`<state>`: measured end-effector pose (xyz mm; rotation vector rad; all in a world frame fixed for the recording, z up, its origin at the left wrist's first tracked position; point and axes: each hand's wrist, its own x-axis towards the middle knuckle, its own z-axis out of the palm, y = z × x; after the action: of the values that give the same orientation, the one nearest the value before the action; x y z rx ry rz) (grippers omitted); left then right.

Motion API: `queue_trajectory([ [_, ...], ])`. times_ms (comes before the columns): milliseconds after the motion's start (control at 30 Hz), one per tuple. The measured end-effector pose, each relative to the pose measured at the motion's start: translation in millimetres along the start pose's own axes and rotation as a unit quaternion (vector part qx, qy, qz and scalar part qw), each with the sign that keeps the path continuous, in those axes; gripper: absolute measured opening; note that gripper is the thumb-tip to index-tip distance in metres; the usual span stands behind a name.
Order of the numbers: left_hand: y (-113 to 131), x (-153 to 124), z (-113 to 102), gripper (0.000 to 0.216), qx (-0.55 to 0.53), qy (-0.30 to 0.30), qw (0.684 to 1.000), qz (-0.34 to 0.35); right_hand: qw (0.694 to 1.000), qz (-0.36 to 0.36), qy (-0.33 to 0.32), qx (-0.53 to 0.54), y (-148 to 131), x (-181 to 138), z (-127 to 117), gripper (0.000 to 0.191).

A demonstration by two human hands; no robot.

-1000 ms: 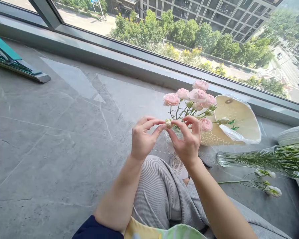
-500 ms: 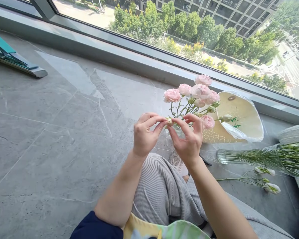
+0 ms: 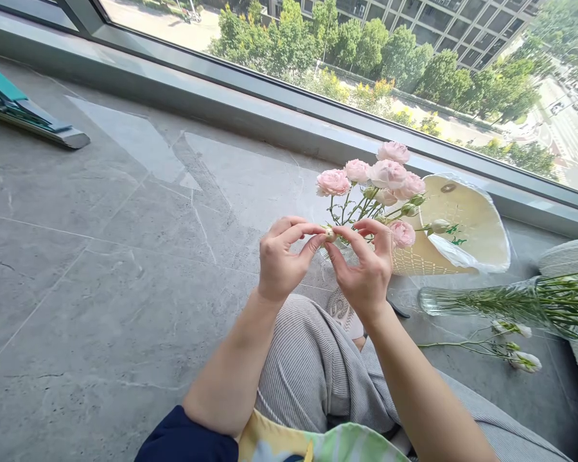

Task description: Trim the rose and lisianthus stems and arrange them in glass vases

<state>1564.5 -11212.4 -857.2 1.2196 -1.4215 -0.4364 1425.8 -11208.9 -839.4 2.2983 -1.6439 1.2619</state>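
Observation:
My left hand (image 3: 280, 260) and my right hand (image 3: 363, 268) are raised in front of me, fingertips together, both pinching a small pale rose bud (image 3: 328, 235). Just behind them stands a bunch of pink spray roses (image 3: 376, 179) on green stems, rising from a clear glass vase (image 3: 340, 256) that my hands largely hide. My striped grey trouser knee (image 3: 308, 359) is below the hands.
A cream paper flower wrap (image 3: 462, 224) lies on the grey stone sill (image 3: 101, 256) behind the roses. A glass vase (image 3: 486, 303) lies on its side at right with green stems, and loose white flowers (image 3: 520, 359) sit beside it. A teal object (image 3: 19, 109) is far left. The window frame (image 3: 250, 109) runs along the back.
The view shifted slightly, and the hands rose a little. Both hands keep pinching the bud, with the fingers working at it.

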Motion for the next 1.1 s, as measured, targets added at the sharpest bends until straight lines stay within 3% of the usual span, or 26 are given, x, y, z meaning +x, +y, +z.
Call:
queue_trajectory([
  [700, 1, -3, -3, 0.013, -0.011, 0.004, 1.0, -0.013, 1.0, -0.009, 0.007, -0.025, 4, 0, -2, 0.014],
  [933, 3, -4, -5, 0.013, -0.004, -0.01, 1.0, -0.018, 0.994, -0.06, -0.082, -0.038, 10, 9, -12, 0.031],
  [1100, 4, -5, -6, 0.012, 0.005, 0.001, 1.0, -0.019, 0.992, -0.064, -0.105, -0.038, 9, 16, -13, 0.024],
])
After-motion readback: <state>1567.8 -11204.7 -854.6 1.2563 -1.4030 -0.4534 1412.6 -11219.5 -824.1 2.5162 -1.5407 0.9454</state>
